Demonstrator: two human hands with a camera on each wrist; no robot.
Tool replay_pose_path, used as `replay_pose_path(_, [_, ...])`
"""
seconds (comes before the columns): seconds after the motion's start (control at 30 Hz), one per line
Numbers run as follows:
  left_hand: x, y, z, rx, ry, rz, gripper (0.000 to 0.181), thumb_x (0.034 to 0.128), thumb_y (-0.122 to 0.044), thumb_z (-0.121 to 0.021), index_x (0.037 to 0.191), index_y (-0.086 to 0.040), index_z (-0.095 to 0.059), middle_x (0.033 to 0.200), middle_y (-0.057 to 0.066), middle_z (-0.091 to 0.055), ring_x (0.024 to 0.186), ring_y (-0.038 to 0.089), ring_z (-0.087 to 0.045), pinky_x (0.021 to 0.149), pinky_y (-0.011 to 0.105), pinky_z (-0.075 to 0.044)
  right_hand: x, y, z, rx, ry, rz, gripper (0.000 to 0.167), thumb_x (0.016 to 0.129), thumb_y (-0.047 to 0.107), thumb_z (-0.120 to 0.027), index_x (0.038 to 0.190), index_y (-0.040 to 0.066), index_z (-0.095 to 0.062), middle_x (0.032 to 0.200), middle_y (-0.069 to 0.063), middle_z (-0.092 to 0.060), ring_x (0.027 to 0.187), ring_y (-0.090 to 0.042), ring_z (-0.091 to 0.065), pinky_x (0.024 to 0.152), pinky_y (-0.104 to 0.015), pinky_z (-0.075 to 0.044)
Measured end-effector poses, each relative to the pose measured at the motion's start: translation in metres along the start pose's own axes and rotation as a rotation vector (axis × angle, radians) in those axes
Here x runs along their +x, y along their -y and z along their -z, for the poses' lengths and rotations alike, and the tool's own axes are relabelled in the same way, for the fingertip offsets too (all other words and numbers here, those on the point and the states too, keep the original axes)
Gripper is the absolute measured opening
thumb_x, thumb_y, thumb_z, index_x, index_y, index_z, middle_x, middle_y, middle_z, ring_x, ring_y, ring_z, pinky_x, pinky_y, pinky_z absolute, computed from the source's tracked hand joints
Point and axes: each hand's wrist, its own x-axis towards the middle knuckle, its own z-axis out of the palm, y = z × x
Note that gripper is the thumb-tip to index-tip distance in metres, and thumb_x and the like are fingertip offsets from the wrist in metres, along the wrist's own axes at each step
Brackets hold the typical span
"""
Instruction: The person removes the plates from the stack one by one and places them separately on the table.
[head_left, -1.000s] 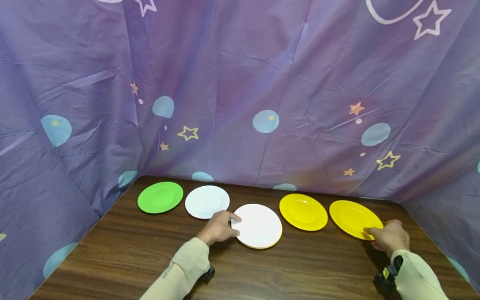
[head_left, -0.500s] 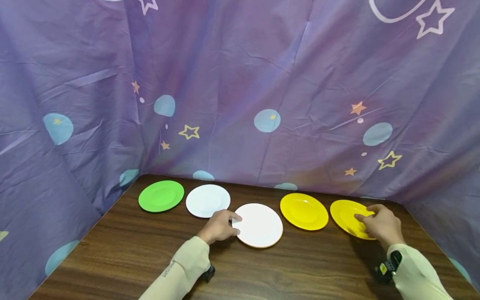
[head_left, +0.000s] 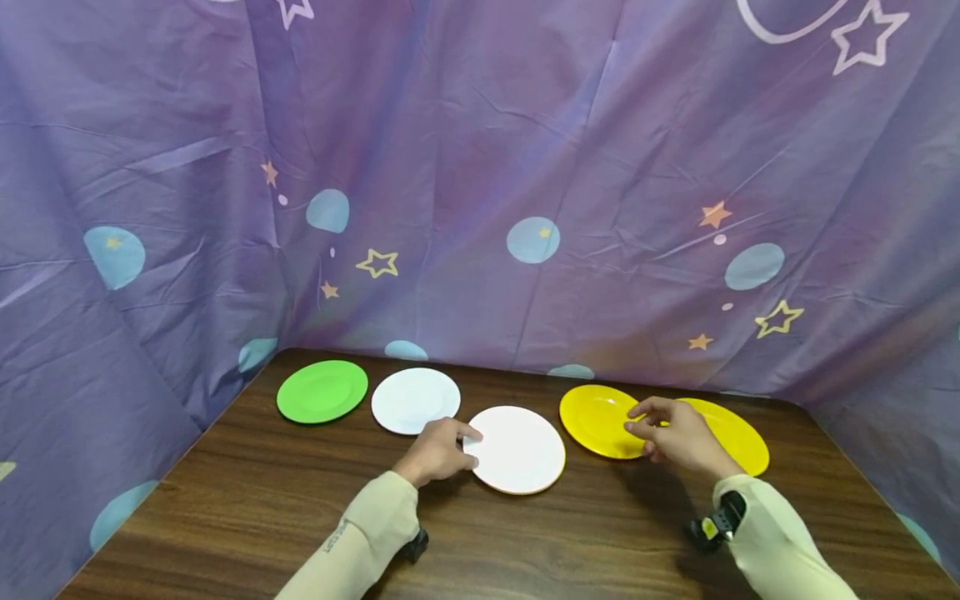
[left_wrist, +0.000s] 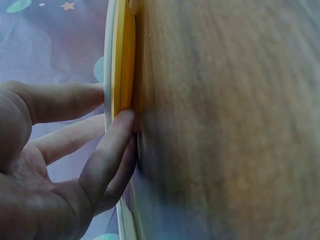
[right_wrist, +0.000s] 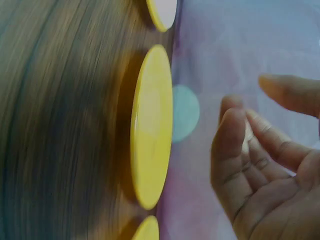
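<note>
My left hand [head_left: 437, 454] pinches the left rim of a white plate [head_left: 519, 448] lying at the middle of the table. Under this white plate a yellow plate [left_wrist: 125, 60] shows at the edge; in the left wrist view fingers lie on both sides of the pair. My right hand [head_left: 681, 435] hovers over the gap between two yellow plates, the left one [head_left: 596, 423] and the right one [head_left: 738, 437], partly covering both in the head view. Its fingers are loosely bent, with nothing between them; the right wrist view shows it apart from the plates.
Left of the stacked plates lie a white plate [head_left: 415, 402] and a green plate [head_left: 321, 392], near the back edge of the brown wooden table [head_left: 247, 492]. A purple curtain [head_left: 450, 167] with stars and circles hangs behind and around the table.
My right hand has let go of the right yellow plate's rim, lifted, and moved left toward the other yellow plate. My left hand and the plates stay where they were.
</note>
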Motion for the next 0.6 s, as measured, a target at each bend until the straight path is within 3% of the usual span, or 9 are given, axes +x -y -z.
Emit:
replay_pose_path(0.13, [0.001,0.000,0.002,0.012,0.002,-0.009,0.036,0.0772,-0.003,-0.079,0.113,0.000,-0.074,0.117,0.017,-0.073,0.104,0.024,-0.063,0.091,0.037,-0.055,0.004,0.013,-0.013,0.109,0.031,0.068,0.034,0.093,0.014,-0.069,0.117,-0.009,-0.061,0.094,-0.022,-0.068,0.065,-0.017,-0.062,0.057,-0.030,-0.057])
replay_pose_path(0.33, [0.001,0.000,0.002,0.016,0.005,-0.018,0.036,0.0771,-0.003,-0.079,0.113,0.001,-0.074,0.118,0.018,-0.073,0.117,0.031,-0.063,0.098,0.043,-0.054,0.007,0.022,-0.029,0.227,0.100,0.098,0.037,0.093,0.011,-0.068,0.120,-0.012,-0.058,0.094,-0.022,-0.067,0.067,-0.019,-0.065,0.061,-0.030,-0.059])
replay_pose_path(0.6, [-0.001,-0.001,0.002,0.024,0.011,-0.011,0.037,0.0768,-0.002,-0.079,0.113,0.001,-0.074,0.118,0.019,-0.073,0.117,0.032,-0.063,0.099,0.044,-0.054,0.005,0.026,-0.057,0.243,0.223,0.126,0.040,0.091,0.005,-0.068,0.121,-0.018,-0.054,0.092,-0.022,-0.067,0.072,-0.024,-0.072,0.065,-0.033,-0.062])
